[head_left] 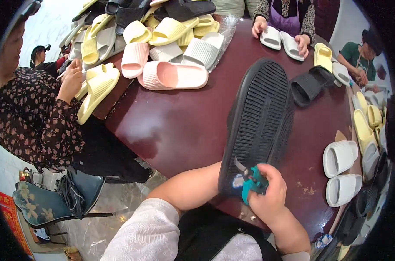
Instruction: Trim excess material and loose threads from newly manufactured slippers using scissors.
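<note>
A black slipper (262, 108) is held up over the table, its ribbed sole facing me and its toe pointing away. Another dark textured edge shows behind its right side. My left forearm (191, 187) reaches behind the slipper; the hand itself is hidden there, and the slipper is held up on that side. In my right hand (270, 193) is a pair of small snips (246, 191) with teal handles, fingers closed around them. Their dark metal blades lie near the heel end of the sole, next to a small blue-and-white sticker (238, 181).
Yellow, grey, pink and black slippers pile up on the dark red table (180, 117) at far left. A black slipper (308, 87) and white slippers (341, 158) lie to the right. One person (36, 117) holds a yellow slipper at left; another (288, 17) handles white slippers across the table.
</note>
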A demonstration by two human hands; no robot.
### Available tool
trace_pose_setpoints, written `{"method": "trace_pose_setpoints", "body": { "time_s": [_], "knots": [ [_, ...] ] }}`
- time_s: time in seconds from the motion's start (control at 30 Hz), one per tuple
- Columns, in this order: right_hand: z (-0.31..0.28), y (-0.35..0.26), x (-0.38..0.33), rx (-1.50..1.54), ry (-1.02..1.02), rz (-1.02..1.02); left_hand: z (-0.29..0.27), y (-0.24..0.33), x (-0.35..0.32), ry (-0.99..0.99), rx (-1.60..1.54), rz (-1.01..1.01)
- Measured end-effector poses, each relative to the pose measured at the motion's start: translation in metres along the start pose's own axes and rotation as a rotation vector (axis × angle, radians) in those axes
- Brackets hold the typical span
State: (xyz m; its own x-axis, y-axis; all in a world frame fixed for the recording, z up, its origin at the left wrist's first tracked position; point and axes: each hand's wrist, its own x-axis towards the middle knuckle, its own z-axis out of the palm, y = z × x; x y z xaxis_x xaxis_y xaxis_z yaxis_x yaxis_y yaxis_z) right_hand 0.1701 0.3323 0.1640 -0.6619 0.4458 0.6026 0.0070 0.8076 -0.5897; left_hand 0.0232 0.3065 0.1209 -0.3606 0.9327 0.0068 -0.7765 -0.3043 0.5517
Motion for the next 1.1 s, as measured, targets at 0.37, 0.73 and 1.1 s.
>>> {"method": "trace_pose_setpoints", "body": {
  "time_s": [0.37,0.73,1.1],
  "knots": [
    [0.003,0.006,-0.006,0.039,0.139,-0.081,-0.006,-0.01,0.001,0.002,-0.044,-0.02],
    [0.001,0.007,-0.003,-0.008,0.043,-0.053,-0.014,-0.015,0.001,0.016,-0.095,-0.095],
    [-0.003,0.015,-0.011,0.155,0.017,0.032,-0.019,-0.011,0.023,0.023,-0.159,-0.215]
  ]
}}
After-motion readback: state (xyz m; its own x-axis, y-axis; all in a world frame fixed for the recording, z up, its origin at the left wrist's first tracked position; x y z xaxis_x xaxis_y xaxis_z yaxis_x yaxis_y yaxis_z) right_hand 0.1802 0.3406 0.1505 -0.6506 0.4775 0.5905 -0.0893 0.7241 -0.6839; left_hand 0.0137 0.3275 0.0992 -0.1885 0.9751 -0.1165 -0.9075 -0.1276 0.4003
